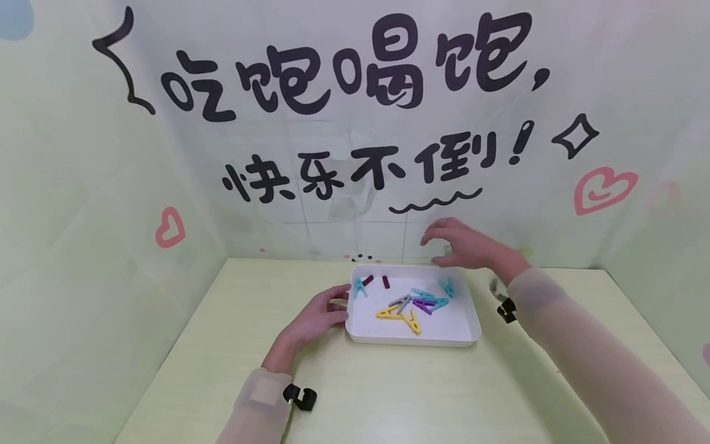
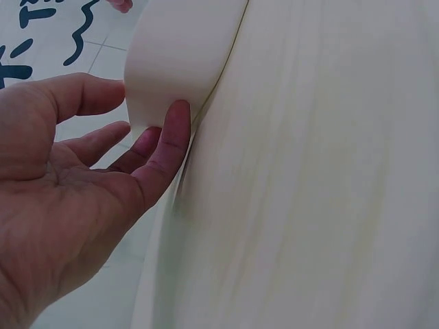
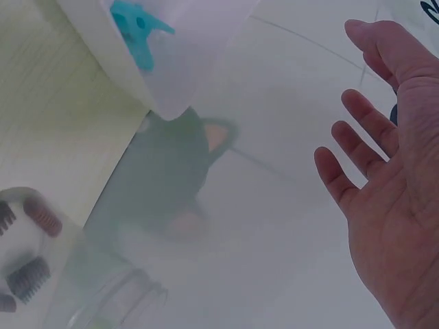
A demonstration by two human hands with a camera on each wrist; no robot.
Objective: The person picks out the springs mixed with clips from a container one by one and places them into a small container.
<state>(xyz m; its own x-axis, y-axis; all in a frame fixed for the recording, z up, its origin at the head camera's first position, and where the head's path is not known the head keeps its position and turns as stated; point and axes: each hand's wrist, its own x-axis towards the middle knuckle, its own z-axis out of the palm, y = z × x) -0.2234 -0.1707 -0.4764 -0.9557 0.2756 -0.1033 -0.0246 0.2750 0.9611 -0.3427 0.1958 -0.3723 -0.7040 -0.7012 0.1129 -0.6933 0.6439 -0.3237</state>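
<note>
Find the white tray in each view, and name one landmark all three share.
Head: white tray low, just right of centre.
Left wrist: white tray, top edge, left of centre.
Right wrist: white tray, upper left, one corner showing.
Shared landmark: the table.

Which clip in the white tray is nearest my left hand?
The teal clip at the left end of the tray; all others lie farther right.

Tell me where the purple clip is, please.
In the head view, the purple clip lies in the white tray, between the grey clip at left and a teal clip at right.
</note>
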